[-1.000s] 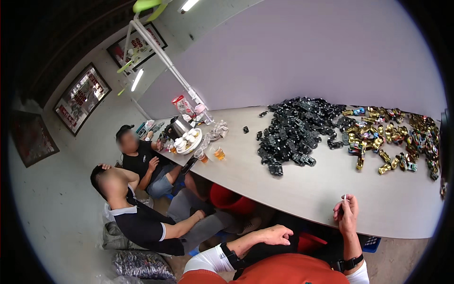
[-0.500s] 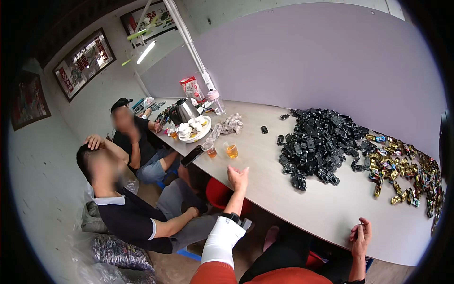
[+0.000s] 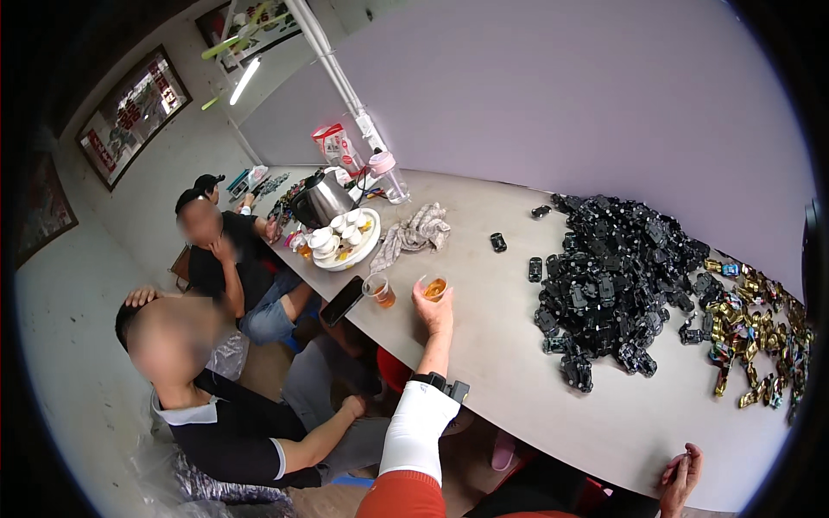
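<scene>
My left hand (image 3: 434, 315) reaches out over the table and is wrapped around a clear plastic cup (image 3: 435, 288) of amber drink, which stands on the tabletop. Just left of it is a second clear cup (image 3: 379, 292) with a similar drink. At the table's near edge, lower right, my right hand (image 3: 680, 476) rests with its fingers curled in. Whether anything is inside those fingers cannot be made out.
Beyond the cups lie a crumpled cloth (image 3: 414, 235), a white tray (image 3: 377, 226) of small cups, a kettle (image 3: 325, 200) and a phone (image 3: 343, 300). Black toy-car parts (image 3: 617, 285) are heaped right, beside shiny gold ones (image 3: 760, 345). Two people sit at left; another is partly visible behind.
My left hand has moved forward from open above the table to a grip on the right-hand cup. The view has shifted, and my right hand stays by the table edge.
</scene>
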`<state>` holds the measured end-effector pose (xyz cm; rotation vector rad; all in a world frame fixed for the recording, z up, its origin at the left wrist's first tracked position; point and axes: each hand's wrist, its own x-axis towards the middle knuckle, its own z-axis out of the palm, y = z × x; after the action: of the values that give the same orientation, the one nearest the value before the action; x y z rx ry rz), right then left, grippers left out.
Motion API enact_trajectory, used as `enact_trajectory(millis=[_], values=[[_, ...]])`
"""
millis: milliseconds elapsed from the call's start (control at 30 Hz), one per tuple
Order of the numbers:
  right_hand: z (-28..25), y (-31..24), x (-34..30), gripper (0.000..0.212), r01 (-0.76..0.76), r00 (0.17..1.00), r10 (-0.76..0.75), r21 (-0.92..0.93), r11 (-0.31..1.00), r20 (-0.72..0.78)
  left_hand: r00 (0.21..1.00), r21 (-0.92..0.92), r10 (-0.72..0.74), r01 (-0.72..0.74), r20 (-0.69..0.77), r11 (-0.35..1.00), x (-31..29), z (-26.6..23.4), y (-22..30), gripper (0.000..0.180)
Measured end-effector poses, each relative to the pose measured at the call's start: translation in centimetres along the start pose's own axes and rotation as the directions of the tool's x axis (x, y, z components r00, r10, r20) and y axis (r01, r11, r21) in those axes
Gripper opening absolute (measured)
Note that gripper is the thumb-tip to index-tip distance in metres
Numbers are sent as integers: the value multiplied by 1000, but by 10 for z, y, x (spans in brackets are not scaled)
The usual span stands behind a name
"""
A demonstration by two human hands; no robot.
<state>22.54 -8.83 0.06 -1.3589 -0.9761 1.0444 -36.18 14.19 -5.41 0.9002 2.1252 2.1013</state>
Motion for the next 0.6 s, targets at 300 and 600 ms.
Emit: enact_trajectory(millis=[300,600], values=[[-11,2,-3,25,-152,988,153,105,983,-3,967,-178,18,28,255,984,-65,-11,48,59],[-9,1,4,19,-63,986,34,172,983,163,746,-444,179,170,641,880,-173,-49,211,65]])
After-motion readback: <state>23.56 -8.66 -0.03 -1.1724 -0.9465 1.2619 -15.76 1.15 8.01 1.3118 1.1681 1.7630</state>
